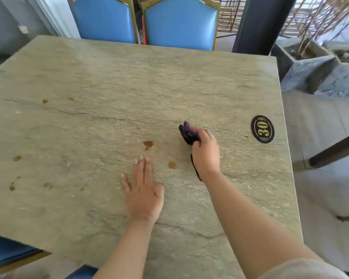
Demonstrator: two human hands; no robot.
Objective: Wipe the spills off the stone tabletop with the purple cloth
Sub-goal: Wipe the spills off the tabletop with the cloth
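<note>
My right hand [206, 153] is closed around a bunched purple cloth [187, 132], which presses on the stone tabletop [129, 81] right of centre. My left hand [144, 190] lies flat on the stone, fingers spread, holding nothing. A brown spill [148, 144] sits just left of the cloth. A smaller spot [172, 164] lies between my two hands. More brown spots mark the left side: one [17, 158] near the left edge, a cluster [12, 187] lower down, and small ones [45, 101] farther back.
A black oval plaque with the number 30 [262, 128] is fixed near the table's right edge. Two blue chairs [179, 23] stand at the far side. A blue seat [6, 252] shows at the near left. Stone planters [320, 73] stand to the right.
</note>
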